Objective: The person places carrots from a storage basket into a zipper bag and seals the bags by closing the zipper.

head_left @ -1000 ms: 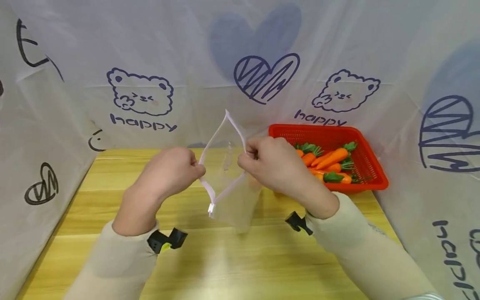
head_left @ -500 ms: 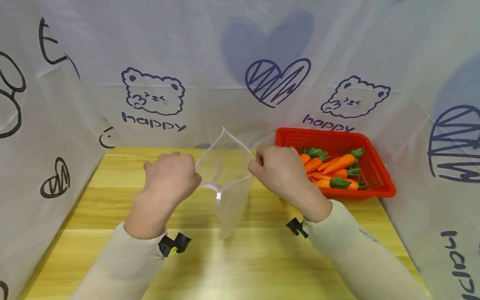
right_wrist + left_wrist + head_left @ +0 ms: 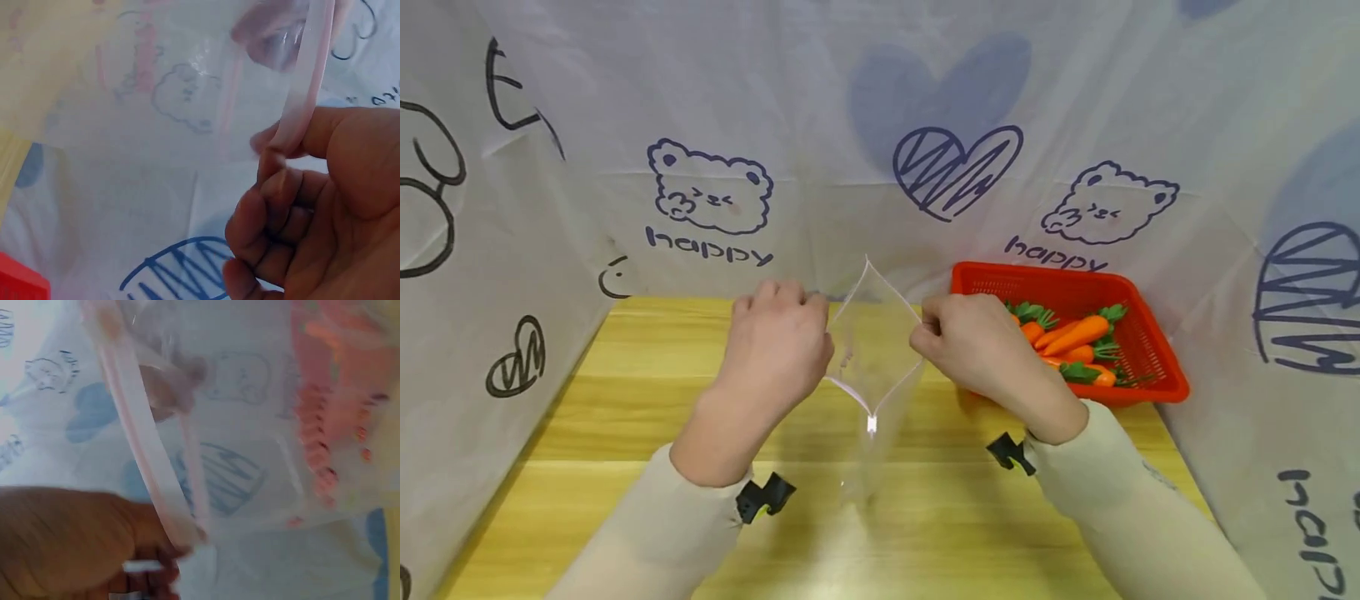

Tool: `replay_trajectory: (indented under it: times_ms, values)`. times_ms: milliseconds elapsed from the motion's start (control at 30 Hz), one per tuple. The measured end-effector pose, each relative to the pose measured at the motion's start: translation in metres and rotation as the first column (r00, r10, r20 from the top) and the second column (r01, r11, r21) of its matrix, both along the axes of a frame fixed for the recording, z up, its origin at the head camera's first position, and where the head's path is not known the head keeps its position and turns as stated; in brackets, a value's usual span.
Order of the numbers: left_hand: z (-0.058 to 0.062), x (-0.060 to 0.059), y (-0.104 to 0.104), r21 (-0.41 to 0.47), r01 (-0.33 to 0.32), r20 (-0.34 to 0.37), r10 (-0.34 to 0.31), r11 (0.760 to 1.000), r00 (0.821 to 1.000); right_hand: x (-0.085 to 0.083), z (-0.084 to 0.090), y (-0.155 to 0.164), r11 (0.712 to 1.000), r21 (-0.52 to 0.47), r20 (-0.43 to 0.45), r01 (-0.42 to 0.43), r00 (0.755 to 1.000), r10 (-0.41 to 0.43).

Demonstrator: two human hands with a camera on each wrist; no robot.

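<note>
Between my hands hangs a clear slider-zip bag (image 3: 880, 358), its mouth spread into a diamond and its lower end down over the tabletop. The white slider (image 3: 872, 424) sits at the mouth's near corner. My left hand (image 3: 778, 346) pinches the left side of the mouth; in the left wrist view, thumb and fingers meet at the pale pink zip strip (image 3: 140, 425). On the opposite side my right hand (image 3: 973, 342) pinches the rim between thumb and curled forefinger, as the right wrist view shows. Pink printing (image 3: 315, 444) shows on the bag's wall.
A red plastic basket (image 3: 1161, 358) stands at the back right, partly behind my right hand. Several orange carrots (image 3: 1078, 335) with green tops lie inside it. White printed cloth (image 3: 820, 100) walls the wooden tabletop (image 3: 647, 367) at the back and both sides.
My hands first moved apart, widening the bag's mouth, then the left hand came rightward and the gap narrowed somewhat. The slider corner shifted right. The head view has also turned slightly.
</note>
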State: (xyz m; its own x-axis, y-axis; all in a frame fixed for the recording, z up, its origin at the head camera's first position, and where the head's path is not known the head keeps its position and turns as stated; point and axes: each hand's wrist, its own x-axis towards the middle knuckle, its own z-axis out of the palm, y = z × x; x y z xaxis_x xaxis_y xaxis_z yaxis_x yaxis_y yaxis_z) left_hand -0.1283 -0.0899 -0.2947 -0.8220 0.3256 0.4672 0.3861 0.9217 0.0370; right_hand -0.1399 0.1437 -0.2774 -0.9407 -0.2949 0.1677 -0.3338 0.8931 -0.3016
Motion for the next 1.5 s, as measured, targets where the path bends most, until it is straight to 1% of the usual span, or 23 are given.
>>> replay_trajectory:
  times_ms: [67,100,167,233,400,467,500,567,600,633,667,733,800,867,933,1000,1033,1067,1133,1200,1267,1367,1500]
  values:
    - [-0.008,-0.003,0.002,-0.036,0.069,-0.070,-0.071,0.997,0.995,-0.002,-0.006,0.003,0.999,0.034,-0.024,0.008,1.000,-0.007]
    - [-0.012,-0.005,0.003,-0.047,0.088,-0.093,-0.092,0.995,0.991,-0.003,-0.009,0.004,0.999,0.044,-0.030,0.016,0.999,-0.014]
    - [-0.017,-0.007,0.003,-0.049,0.094,-0.121,-0.099,0.994,0.988,-0.004,-0.013,0.006,0.998,0.055,-0.031,0.026,0.999,-0.024]
    - [-0.020,-0.006,0.003,-0.036,0.088,-0.145,-0.092,0.995,0.985,-0.003,-0.014,0.008,0.998,0.047,-0.006,0.031,0.999,-0.031]
    - [-0.017,-0.002,0.007,0.003,0.105,-0.223,-0.101,0.995,0.969,0.005,-0.003,0.011,0.999,0.028,0.051,0.017,0.999,-0.018]
    - [-0.017,-0.001,0.009,0.001,0.106,-0.221,-0.103,0.994,0.970,0.004,-0.001,0.009,0.999,0.043,0.067,0.014,0.998,-0.017]
    - [-0.016,0.000,0.009,-0.003,0.103,-0.200,-0.101,0.995,0.974,0.003,-0.002,0.008,0.998,0.056,0.075,0.013,0.997,-0.017]
    - [-0.016,0.000,0.009,-0.007,0.083,-0.116,-0.083,0.997,0.990,0.000,-0.005,0.007,0.996,0.089,0.092,0.018,0.995,-0.027]
    - [-0.014,0.001,0.009,-0.007,0.068,-0.052,-0.068,0.998,0.996,-0.002,-0.007,0.006,0.994,0.102,0.095,0.025,0.995,-0.035]
    - [-0.012,0.003,0.008,-0.005,0.048,0.022,-0.048,0.999,0.999,-0.003,-0.007,0.006,0.993,0.112,0.096,0.029,0.995,-0.040]
    - [-0.008,0.005,0.008,0.004,0.024,0.098,-0.024,1.000,0.995,-0.004,-0.007,0.007,0.993,0.115,0.097,0.032,0.994,-0.043]
    - [0.003,0.011,0.007,0.031,-0.032,0.236,0.024,0.999,0.972,-0.003,-0.005,0.009,0.994,0.109,0.094,0.033,0.995,-0.044]
    - [0.016,0.016,0.005,0.046,-0.083,0.323,0.064,0.995,0.944,-0.002,-0.001,0.010,0.995,0.099,0.100,0.029,0.994,-0.039]
    - [0.022,0.016,0.004,0.033,-0.117,0.375,0.096,0.993,0.922,-0.004,-0.001,0.009,0.994,0.101,0.128,0.030,0.991,-0.042]
    - [0.019,0.012,0.002,0.005,-0.131,0.401,0.118,0.991,0.909,-0.008,-0.008,0.010,0.992,0.121,0.155,0.031,0.987,-0.049]
    - [0.010,0.006,0.001,-0.025,-0.130,0.427,0.128,0.991,0.895,-0.012,-0.015,0.011,0.989,0.144,0.181,0.037,0.981,-0.063]
    - [0.005,0.004,0.002,-0.031,-0.122,0.431,0.124,0.992,0.894,-0.014,-0.020,0.012,0.988,0.151,0.183,0.044,0.980,-0.071]
    - [-0.001,0.001,0.002,-0.028,-0.108,0.424,0.110,0.994,0.899,-0.015,-0.024,0.014,0.987,0.154,0.179,0.049,0.981,-0.077]
    - [-0.011,-0.001,0.004,-0.008,-0.063,0.375,0.062,0.998,0.925,-0.015,-0.028,0.015,0.987,0.149,0.146,0.063,0.986,-0.085]
    - [-0.022,-0.005,0.006,0.005,-0.007,0.280,0.005,1.000,0.960,-0.015,-0.033,0.015,0.986,0.149,0.089,0.073,0.992,-0.087]
    - [-0.035,-0.007,0.007,0.008,0.043,0.178,-0.043,0.999,0.983,-0.013,-0.039,0.016,0.987,0.147,0.045,0.067,0.996,-0.074]
    - [-0.051,-0.007,0.006,0.010,0.067,0.079,-0.067,0.998,0.995,-0.010,-0.046,0.017,0.987,0.146,0.003,0.060,0.998,-0.061]
    - [-0.063,-0.005,0.006,0.033,0.057,0.043,-0.058,0.998,0.997,-0.006,-0.050,0.019,0.989,0.133,-0.035,0.062,0.998,-0.058]
